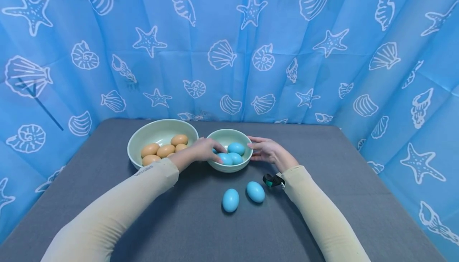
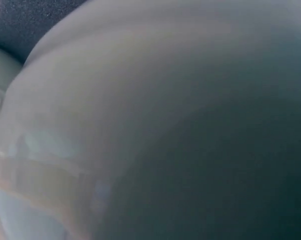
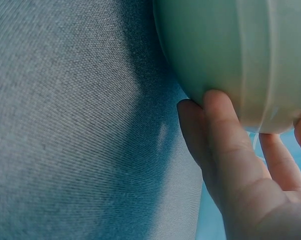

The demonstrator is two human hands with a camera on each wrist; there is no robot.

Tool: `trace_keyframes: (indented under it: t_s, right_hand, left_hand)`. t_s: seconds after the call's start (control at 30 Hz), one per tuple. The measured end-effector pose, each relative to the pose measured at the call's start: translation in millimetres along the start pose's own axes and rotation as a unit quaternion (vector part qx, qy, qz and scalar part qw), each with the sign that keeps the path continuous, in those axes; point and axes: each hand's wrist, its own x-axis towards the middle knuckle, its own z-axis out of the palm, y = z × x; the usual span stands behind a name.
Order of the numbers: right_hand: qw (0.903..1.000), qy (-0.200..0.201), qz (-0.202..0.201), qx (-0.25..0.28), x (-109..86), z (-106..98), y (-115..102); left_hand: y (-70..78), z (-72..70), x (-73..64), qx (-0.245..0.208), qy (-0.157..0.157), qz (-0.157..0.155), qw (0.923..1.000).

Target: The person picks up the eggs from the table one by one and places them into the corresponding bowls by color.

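A small pale green bowl (image 1: 229,169) holds several blue eggs (image 1: 236,148). My left hand (image 1: 205,149) reaches over its left rim, thumb and fingers around a blue egg (image 1: 214,150) that they partly cover. On the bowl's right side, my right hand (image 1: 267,150) holds the wall, the thumb near the rim. The right wrist view shows fingers (image 3: 225,120) touching the outside of the small bowl (image 3: 215,55). Two more blue eggs lie on the table in front, one left (image 1: 230,200) and one right (image 1: 255,192). The left wrist view is filled by a blurred, pale curved surface (image 2: 115,75).
To the left, a larger pale green bowl (image 1: 133,150) holds several brown eggs (image 1: 165,150), partly behind my left forearm. A grey cloth (image 1: 315,154) covers the table. Behind it hangs a blue curtain (image 1: 229,82) with shells and starfish. A black strap (image 1: 271,180) hangs at my right wrist.
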Motion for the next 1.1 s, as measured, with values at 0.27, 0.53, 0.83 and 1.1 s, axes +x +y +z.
trace_keyframes:
  t_s: [0.27,0.53,0.83,1.1]
  right_hand:
    - [1.0,-0.001,0.003,0.002,0.5,0.8,-0.2]
    - [1.0,-0.002,-0.003,-0.002,0.6,-0.5,0.7]
    - [1.0,-0.002,-0.002,0.0,0.4,-0.6,0.7]
    - [1.0,-0.002,0.0,-0.002,0.7,-0.5,0.6]
  left_hand:
    - [-0.1,2.5,-1.8,-0.018,-0.002,0.002,0.9998]
    - [1.4,1.7,-1.3,-0.021,-0.01,-0.01,0.9997]
    - [1.2,4.2,-3.3,-0.053,0.008,-0.006,0.9985]
    - [-3.3,9.7,-13.3,-0.142,0.07,0.01,0.9873]
